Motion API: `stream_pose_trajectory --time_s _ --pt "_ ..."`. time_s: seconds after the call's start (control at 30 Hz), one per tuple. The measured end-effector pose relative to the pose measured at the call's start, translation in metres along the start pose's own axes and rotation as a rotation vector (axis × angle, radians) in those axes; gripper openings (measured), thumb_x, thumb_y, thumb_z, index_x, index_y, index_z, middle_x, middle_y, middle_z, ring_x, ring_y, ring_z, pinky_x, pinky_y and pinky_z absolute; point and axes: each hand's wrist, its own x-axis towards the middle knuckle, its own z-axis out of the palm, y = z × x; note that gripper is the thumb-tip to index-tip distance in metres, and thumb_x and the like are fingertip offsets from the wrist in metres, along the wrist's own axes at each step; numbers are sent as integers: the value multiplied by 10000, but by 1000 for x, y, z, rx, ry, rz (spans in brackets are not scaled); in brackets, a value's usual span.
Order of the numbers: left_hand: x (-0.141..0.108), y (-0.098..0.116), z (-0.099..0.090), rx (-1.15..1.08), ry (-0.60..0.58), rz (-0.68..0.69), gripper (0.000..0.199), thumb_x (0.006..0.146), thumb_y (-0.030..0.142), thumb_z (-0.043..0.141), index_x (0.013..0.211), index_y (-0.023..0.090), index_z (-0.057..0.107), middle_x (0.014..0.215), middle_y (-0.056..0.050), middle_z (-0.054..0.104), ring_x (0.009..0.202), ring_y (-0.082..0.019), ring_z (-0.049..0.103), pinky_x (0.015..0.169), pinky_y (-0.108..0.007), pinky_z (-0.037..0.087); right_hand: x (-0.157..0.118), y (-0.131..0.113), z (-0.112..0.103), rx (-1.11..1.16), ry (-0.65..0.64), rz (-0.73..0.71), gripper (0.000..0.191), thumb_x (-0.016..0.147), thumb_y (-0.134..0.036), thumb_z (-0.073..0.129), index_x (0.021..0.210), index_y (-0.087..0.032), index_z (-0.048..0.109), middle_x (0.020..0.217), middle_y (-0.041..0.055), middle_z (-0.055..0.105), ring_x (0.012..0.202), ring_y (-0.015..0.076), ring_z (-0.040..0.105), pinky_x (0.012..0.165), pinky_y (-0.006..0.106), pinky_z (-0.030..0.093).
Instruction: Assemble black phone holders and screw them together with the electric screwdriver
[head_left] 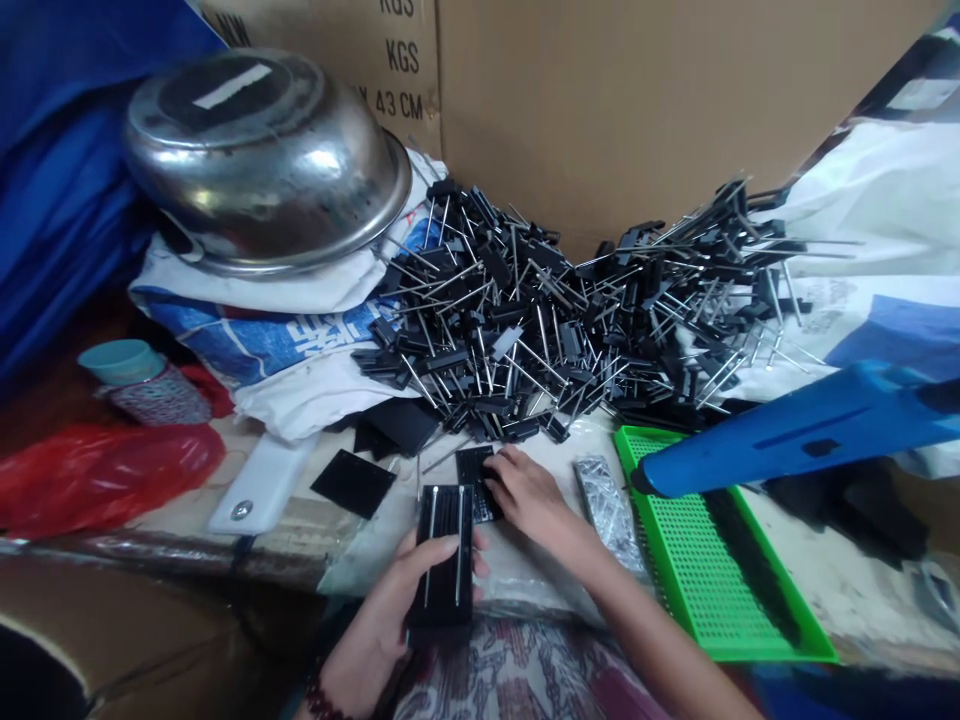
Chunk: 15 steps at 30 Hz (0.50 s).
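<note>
Left hand upturned beneath black card

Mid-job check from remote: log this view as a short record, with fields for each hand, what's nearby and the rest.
Left hand: holds a black plastic block with metal pins lying along it
Right hand: fingers rest on a second black pinned piece
Nearby: heap of black pinned pieces; green mesh tray
Rest: upturned steel basin; cardboard carton
</note>
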Motion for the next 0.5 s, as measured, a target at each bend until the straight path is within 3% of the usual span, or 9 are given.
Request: stream_pose_trajectory --time_s 0.1,0.33,0.5 --pt "-6 5 2 -24 56 -4 274 765 362 685 970 181 685 952 -67 715 778 -179 663 713 -256 535 1 2 -5 11 3 -10 168 894 -150 500 998 -192 624 1007 78 616 893 209 594 771 318 488" --pt "11 -4 8 -33 -36 -54 265 711 338 703 893 145 686 710 -61 676 629 -187 639 572 -255 502 0 35 -27 22 264 181 189 857 -159 419 897 -183 603 994 129 586 951 296 537 824 441 448" --pt "10 -6 2 -85 38 -10 284 690 321 722 900 134 682 716 -58 682 607 -165 628 554 -242 501 4 41 -26 175 398 269 186 809 -239 461 923 -188 599 1030 138 574 967 318 540 860 480 424"
